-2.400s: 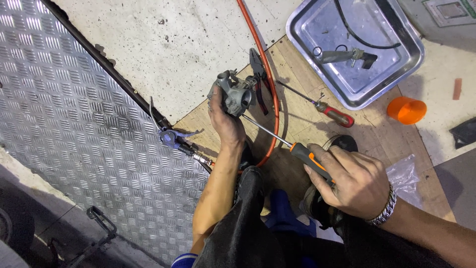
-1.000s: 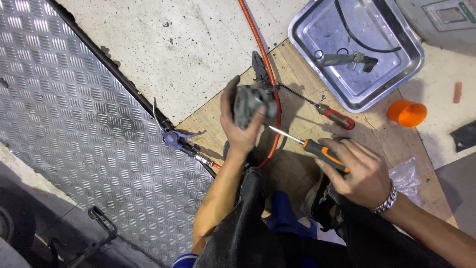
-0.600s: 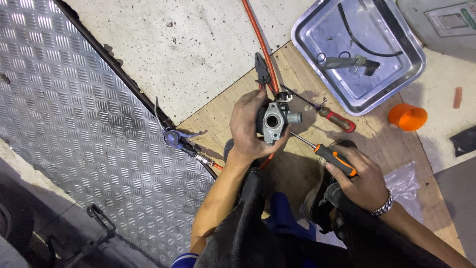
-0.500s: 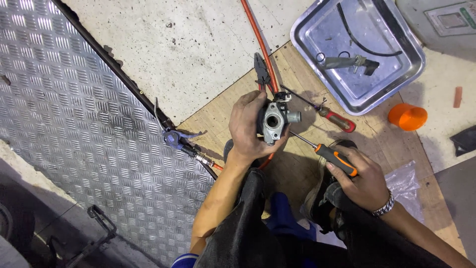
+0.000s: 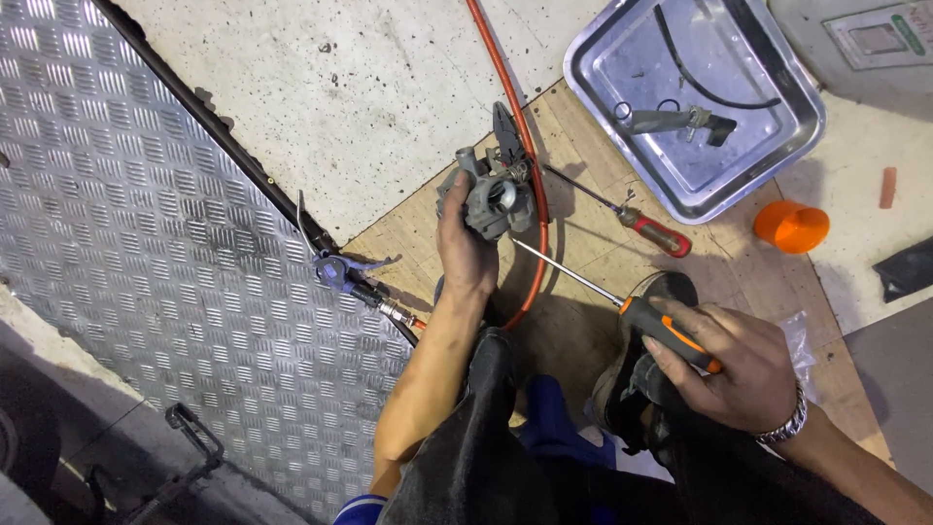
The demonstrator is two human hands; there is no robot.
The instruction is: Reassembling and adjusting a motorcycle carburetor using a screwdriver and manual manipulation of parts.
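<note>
The left hand [image 5: 465, 243] has its fingers clamped on a grey carburettor [image 5: 489, 199], held up over the wooden board [image 5: 583, 321]. At four o'clock from it, the right hand [image 5: 743, 365] has its fingers wrapped around an orange-handled screwdriver [image 5: 671, 333], whose shaft points toward ten o'clock at the carburettor. A red-handled screwdriver [image 5: 653, 228] lies at three o'clock, near the steel tray [image 5: 777, 160].

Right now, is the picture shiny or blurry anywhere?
In the head view, light glares off the metal tray and the ridged metal plate; the left hand, grey engine part and right hand look sharp; the bottom-left corner is dark.
</note>
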